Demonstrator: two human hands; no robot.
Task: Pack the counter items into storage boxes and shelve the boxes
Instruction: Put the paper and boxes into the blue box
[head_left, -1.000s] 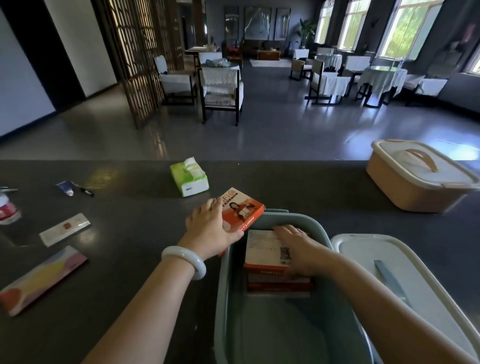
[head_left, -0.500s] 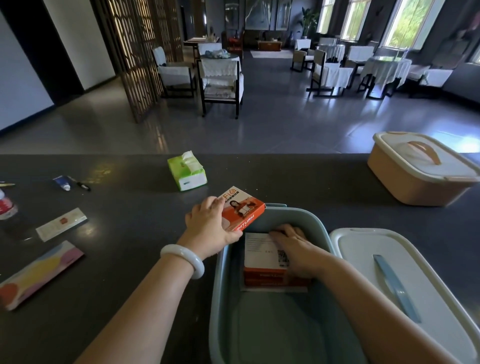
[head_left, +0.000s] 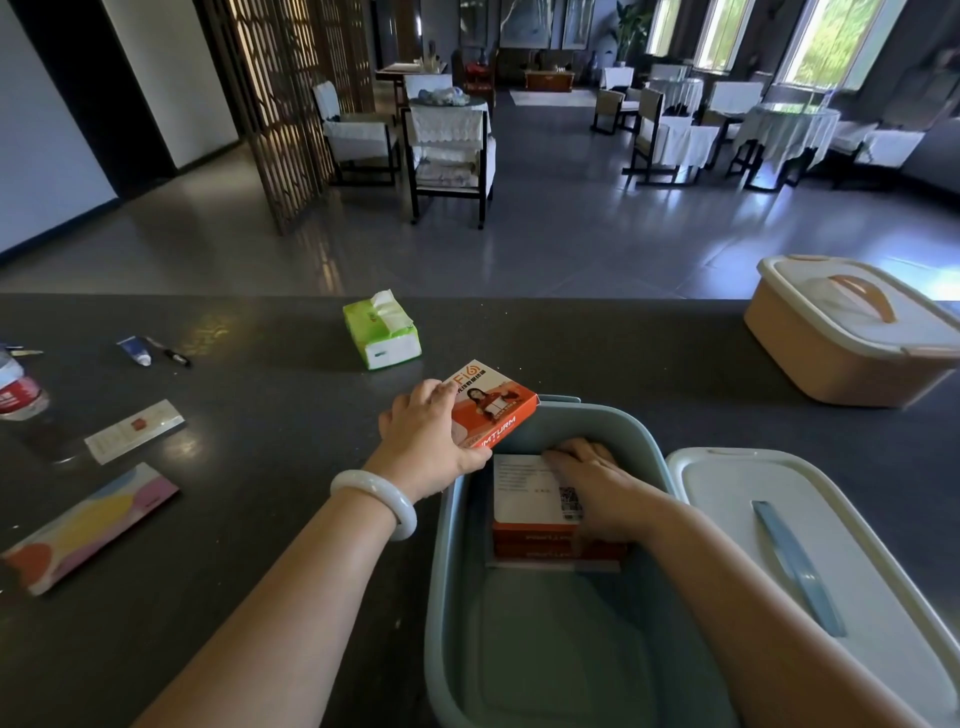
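Stack of orange boxes (head_left: 540, 519) now sits lower and further back in the blue-grey storage box (head_left: 519, 623) than a second ago; right hand (head_left: 592, 483) has gone from carrying it to lying flat on top, fingers extended, pressing it against the far wall. Looks like two in the stack, maybe a thinner item under them, can't tell. Left hand (head_left: 431, 441) hasn't released: it still grips a third orange box (head_left: 493, 405), fingers curled round its near edge, box tilted on the bin's far-left rim, barely moved across the second. My read: first load is placed, the third goes in next, likely on top or beside. Bin's white lid (head_left: 779, 545) with blue handle lies off on the counter (head_left: 260, 519) just right of the bin, so no closing yet. Count of loose items left of the bin: one green tissue pack (head_left: 382, 332), one small tube (head_left: 135, 351), one pen (head_left: 171, 354), one flat white packet (head_left: 135, 430), one long colourful flat pack (head_left: 88, 525), one bottle (head_left: 21, 389) at the frame edge. One tan storage box (head_left: 841, 358), lid on, far right. Packing is early; shelving not started.
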